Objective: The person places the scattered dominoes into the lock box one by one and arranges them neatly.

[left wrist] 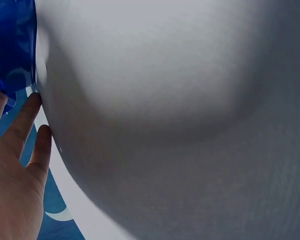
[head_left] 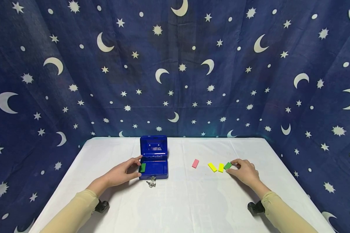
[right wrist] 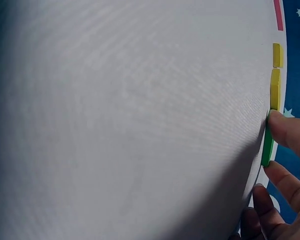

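A blue metal cash box (head_left: 153,177) stands with its lid raised, and a green block (head_left: 143,167) lies inside at its left. My left hand (head_left: 123,171) touches the box's left side, thumb near the front corner and another fingertip near the back; in the left wrist view its other fingers (left wrist: 24,122) are spread and fairly straight. My right hand (head_left: 246,173) pinches another green block (head_left: 227,165) by its ends between thumb and a finger. Two yellow blocks (head_left: 212,167) and a pink block (head_left: 195,163) lie to the left of it.
Keys (head_left: 151,183) hang at the box's front lock. A white cloth (head_left: 180,207) covers the table. Behind and beside it hangs a dark blue curtain (head_left: 180,94) with moons and stars.
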Action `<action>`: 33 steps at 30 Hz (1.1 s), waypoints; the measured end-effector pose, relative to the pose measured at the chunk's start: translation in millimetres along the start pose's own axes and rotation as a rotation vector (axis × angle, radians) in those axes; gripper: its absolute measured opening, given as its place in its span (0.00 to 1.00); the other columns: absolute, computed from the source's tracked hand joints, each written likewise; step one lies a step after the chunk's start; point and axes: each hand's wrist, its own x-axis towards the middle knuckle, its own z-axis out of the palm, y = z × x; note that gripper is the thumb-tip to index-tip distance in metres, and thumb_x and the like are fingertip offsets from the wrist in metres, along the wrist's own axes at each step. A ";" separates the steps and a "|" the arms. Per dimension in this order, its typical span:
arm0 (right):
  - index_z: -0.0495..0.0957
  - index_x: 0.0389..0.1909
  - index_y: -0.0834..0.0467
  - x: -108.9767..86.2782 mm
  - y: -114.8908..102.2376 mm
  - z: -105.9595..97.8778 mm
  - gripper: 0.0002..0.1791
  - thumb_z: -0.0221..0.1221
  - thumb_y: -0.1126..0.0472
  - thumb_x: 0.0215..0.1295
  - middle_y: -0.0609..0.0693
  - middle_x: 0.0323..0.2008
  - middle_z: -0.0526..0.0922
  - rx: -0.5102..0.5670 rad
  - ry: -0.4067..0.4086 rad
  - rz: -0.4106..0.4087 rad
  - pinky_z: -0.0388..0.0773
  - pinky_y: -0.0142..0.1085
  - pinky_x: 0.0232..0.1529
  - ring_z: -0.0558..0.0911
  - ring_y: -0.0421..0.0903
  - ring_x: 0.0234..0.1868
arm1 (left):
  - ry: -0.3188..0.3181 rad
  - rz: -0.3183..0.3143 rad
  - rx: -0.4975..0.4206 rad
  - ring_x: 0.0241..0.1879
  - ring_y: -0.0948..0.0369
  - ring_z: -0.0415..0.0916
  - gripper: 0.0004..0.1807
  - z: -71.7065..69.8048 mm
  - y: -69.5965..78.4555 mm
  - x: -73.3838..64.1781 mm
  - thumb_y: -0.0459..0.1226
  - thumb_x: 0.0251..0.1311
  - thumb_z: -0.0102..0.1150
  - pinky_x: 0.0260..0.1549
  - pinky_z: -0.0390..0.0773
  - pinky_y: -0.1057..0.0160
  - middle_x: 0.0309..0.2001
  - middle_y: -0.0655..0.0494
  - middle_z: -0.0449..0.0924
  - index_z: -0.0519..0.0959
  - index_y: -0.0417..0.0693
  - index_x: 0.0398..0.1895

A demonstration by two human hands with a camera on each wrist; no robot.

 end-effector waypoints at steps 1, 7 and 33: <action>0.80 0.55 0.59 -0.1 -0.3 0.4 0.31 0.70 0.43 0.58 0.61 0.50 0.78 -0.001 0.003 -0.003 0.65 0.60 0.48 0.72 0.62 0.51 | 0.000 0.001 0.000 0.75 0.53 0.59 0.22 -0.1 -0.3 0.1 0.58 0.65 0.64 0.68 0.60 0.38 0.78 0.65 0.57 0.71 0.62 0.54; 0.80 0.55 0.60 0.5 -0.1 2.1 0.30 0.70 0.44 0.59 0.61 0.48 0.78 -0.014 0.017 -0.018 0.66 0.58 0.45 0.72 0.61 0.49 | 0.001 0.008 -0.001 0.75 0.53 0.59 0.23 -0.9 -1.4 0.3 0.59 0.64 0.63 0.68 0.60 0.38 0.78 0.65 0.57 0.71 0.62 0.54; 0.77 0.62 0.64 2.1 12.2 -10.7 0.35 0.71 0.46 0.59 0.63 0.48 0.78 0.069 -0.045 -0.037 0.74 0.56 0.50 0.76 0.58 0.49 | 0.006 0.025 -0.021 0.75 0.53 0.58 0.22 -2.4 0.9 -2.0 0.58 0.64 0.64 0.68 0.59 0.39 0.78 0.65 0.58 0.72 0.61 0.54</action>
